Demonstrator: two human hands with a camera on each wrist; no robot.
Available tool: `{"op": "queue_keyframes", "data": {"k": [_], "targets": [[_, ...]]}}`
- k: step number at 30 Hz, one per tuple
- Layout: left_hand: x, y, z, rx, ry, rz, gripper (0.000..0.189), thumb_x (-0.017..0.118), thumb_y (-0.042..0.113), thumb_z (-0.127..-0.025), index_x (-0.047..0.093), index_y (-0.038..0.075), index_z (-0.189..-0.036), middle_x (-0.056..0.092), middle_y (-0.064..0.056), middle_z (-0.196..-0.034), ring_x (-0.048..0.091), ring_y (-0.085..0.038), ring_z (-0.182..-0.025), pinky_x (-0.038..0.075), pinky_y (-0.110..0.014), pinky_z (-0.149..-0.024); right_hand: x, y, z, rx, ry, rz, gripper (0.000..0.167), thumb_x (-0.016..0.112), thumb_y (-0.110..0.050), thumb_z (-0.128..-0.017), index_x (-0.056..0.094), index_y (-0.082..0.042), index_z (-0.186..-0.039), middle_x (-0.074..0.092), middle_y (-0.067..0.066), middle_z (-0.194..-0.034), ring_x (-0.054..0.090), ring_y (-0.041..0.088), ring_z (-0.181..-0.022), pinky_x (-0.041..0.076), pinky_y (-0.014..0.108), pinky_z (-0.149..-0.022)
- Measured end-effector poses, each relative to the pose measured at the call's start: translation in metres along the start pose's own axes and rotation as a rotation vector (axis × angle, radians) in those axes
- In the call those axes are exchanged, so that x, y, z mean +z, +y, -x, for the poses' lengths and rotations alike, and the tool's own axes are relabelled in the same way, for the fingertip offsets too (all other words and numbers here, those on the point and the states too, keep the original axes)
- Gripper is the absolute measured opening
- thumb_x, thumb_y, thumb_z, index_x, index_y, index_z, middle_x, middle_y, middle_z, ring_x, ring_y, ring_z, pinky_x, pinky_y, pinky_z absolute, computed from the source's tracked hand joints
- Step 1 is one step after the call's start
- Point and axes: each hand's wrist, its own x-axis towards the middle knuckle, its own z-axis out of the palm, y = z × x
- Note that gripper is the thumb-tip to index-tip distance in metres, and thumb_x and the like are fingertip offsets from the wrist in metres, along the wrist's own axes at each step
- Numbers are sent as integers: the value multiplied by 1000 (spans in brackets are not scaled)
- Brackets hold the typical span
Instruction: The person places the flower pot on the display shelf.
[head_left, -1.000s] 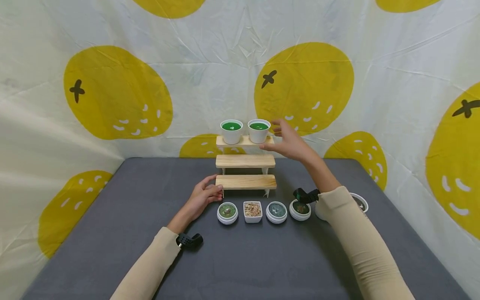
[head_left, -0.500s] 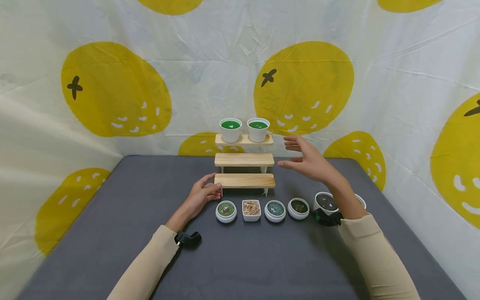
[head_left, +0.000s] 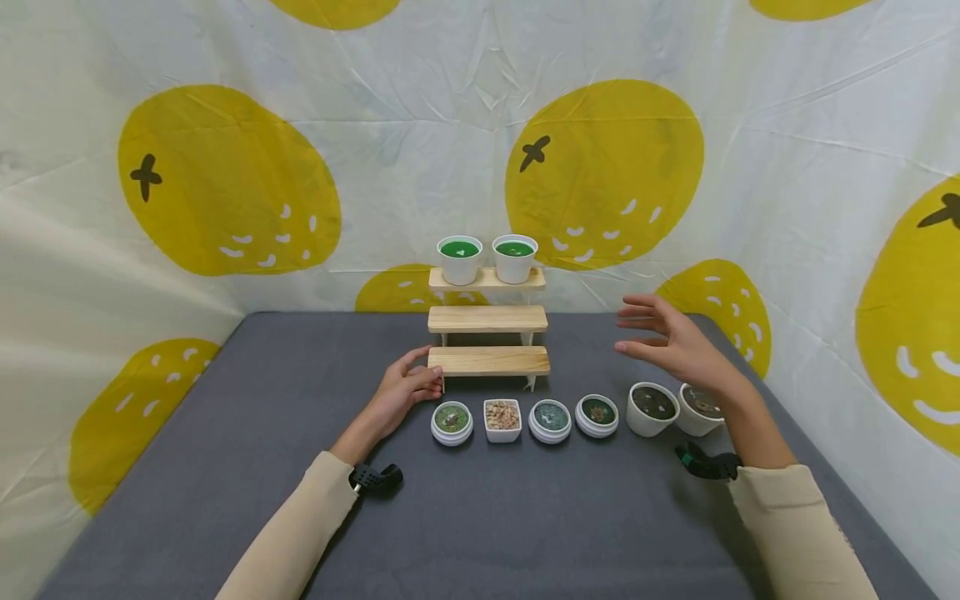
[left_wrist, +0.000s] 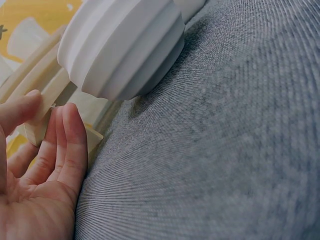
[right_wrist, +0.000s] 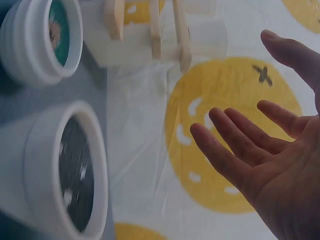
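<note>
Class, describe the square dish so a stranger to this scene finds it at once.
On the grey table stands a three-step wooden rack. Just in front of it, in a row of white containers, the square dish is second from the left. Its neighbours are round; it alone is square, holding pale tan bits.

Partly hidden cup
My right forearm (head_left: pixel 753 429) hid some of the rightmost cup (head_left: pixel 696 425), its filling (head_left: pixel 702 402) too small to tell; my sleeves (head_left: pixel 802 529) ran off the near edge.
</note>
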Motion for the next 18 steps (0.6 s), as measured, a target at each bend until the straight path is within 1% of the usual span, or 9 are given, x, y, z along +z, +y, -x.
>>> {"op": "queue_keyframes", "data": {"k": [2, 3, 4, 7, 9, 13, 18], "targets": [[0, 0, 1, 3, -4, -2, 70, 67, 16, -102, 30, 10, -162, 69, -6, -93, 70, -15, -83, 62, -28, -77, -5, 6, 5, -6, 17, -3, 69, 71, -11, -98, 35, -7, -157, 53, 9, -144, 59, -7, -119, 50, 7, -91], [0, 0, 1, 2, -1, 3, 70, 67, 16, -102, 31, 10, -161, 69, -7, -93, 70, -16, -83, 62, -28, -77, -7, 9, 7, -1, 26, -5, 69, 71, -10, -98, 35, -6, -157, 54, 5, -142, 58, -11, -117, 50, 7, -90], [-1, 1, 1, 2, -1, 1, 69, 67, 16, -102, 31, 10, -161, 69, -6, -93, 70, -16, -84, 62, -28, -77, -10, 12, 9, 2, 34, -6, 69, 71, -9, -98, 35, -5, -156, 55, 1, -140, 58, -13, -115, 51, 8, -90], [-1, 1, 2, 4, -3, -4, 69, 67, 16, -102, 31, 10, -161, 69, -6, -93, 70, -15, -84, 62, -28, -77, -17, 21, 14, 30, 52, -7, 69, 72, -8, -97, 35, -3, -155, 56, -9, -133, 60, -12, -112, 53, 10, -88], [-1, 1, 2, 3, -1, -4, 69, 66, 16, -102, 31, 10, -161, 69, -6, -93, 70, -15, -84, 62, -28, -77, -22, 26, 18, 55, 49, 0, 70, 73, -9, -97, 33, -2, -155, 56, -13, -131, 61, -11, -112, 54, 11, -87], [-2, 1, 3, 3, -6, -9, 69, 65, 16, -103, 30, 9, -162, 69, -6, -94, 70, -16, -85, 62, -28, -78, -32, 35, 27, 93, 12, 29, 73, 73, -12, -97, 30, -2, -155, 55, -16, -129, 60, -8, -113, 53, 11, -86], [-1, 1, 2, 4, -9, -6, 68, 66, 17, -103, 31, 9, -161, 69, -7, -95, 70, -15, -85, 62, -28, -78, -43, 48, 36, 119, -38, 75, 73, 74, -14, -97, 32, -2, -155, 56, -16, -129, 60, -5, -113, 52, 11, -87]]}}
